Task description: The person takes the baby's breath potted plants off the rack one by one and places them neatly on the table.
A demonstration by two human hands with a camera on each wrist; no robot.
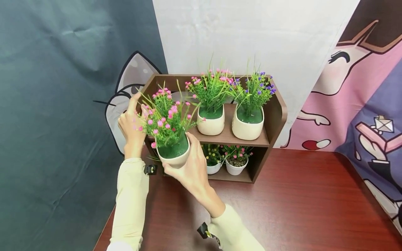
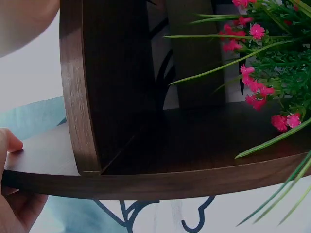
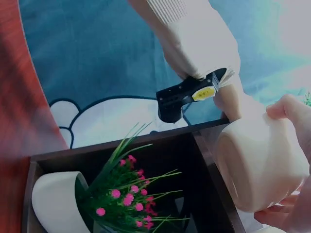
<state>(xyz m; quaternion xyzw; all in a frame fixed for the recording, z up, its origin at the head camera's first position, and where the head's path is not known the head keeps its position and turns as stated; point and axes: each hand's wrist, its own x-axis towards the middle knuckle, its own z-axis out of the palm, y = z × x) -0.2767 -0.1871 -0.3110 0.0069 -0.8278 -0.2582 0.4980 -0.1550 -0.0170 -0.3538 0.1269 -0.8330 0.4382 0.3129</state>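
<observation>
My right hand (image 1: 192, 168) grips a cream flowerpot (image 1: 176, 161) with pink artificial flowers (image 1: 163, 123). The pot is tilted and held in front of the left part of a two-tier brown wooden shelf (image 1: 232, 140). In the right wrist view, the pot's base and side (image 3: 260, 162) show between thumb and fingers. My left hand (image 1: 128, 125) holds the shelf's upper left side panel. In the left wrist view, its thumb (image 2: 12, 141) lies on one face of that panel (image 2: 43, 148) and its fingers are on the other.
On the upper tier stand a pink-flowered pot (image 1: 211, 122) and a purple-flowered pot (image 1: 248, 127). Lower down are white pots with yellow flowers (image 1: 213, 167) and pink flowers (image 1: 236, 166), and another pink-flowered pot (image 3: 58, 201). A reddish-brown table (image 1: 301, 202) supports the shelf; printed curtains hang behind.
</observation>
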